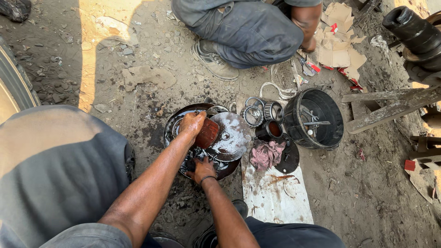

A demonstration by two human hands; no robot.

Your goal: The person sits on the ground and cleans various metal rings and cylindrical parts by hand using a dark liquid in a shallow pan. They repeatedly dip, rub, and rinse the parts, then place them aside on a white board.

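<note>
While outdoors — oily pan (171,131), dirt ground (138,103)

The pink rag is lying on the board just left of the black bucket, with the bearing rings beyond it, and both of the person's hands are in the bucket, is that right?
Not quite: the head view shows both hands, the left hand and the right hand, at the shallow oily pan, not in the black bucket. The pink rag does lie on the board left of the bucket, with the bearing rings beyond it.

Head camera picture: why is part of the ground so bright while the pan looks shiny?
Head view: sunlight makes a pale, washed-out strip on the ground; the rest lies in shade; the wet round plate in the pan glints with reflected light; all looks fairly sharp.
</note>
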